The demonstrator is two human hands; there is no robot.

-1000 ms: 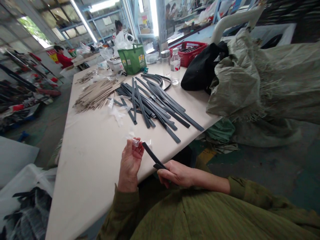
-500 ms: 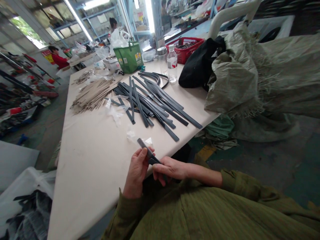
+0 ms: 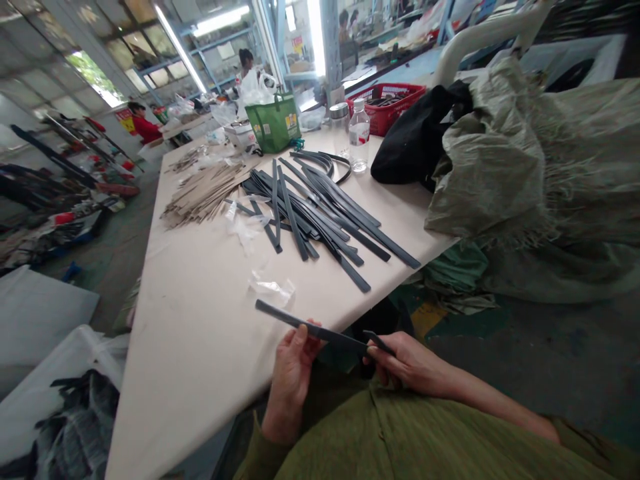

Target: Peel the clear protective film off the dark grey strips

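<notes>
A flat dark grey strap stretches between my hands, over the table's front edge. My left hand pinches it partway along with thumb on top, and its free end points up and left over the table. At the strap's other end my right hand is closed on it, with a short dark end sticking up beside the thumb. Whether that end belongs to the same strap I cannot tell. Beyond my hands lies a loose pile of similar dark straps, with a crumpled clear plastic scrap nearer to me.
Tan strips are heaped on the table at the far left. Behind the straps stand a green bag, a water bottle and a red basket. A black bag and woven sacks crowd the right. People sit farther back.
My right hand has moved away to the right from my left, so a longer stretch of strap now shows between them. The view has shifted slightly.
</notes>
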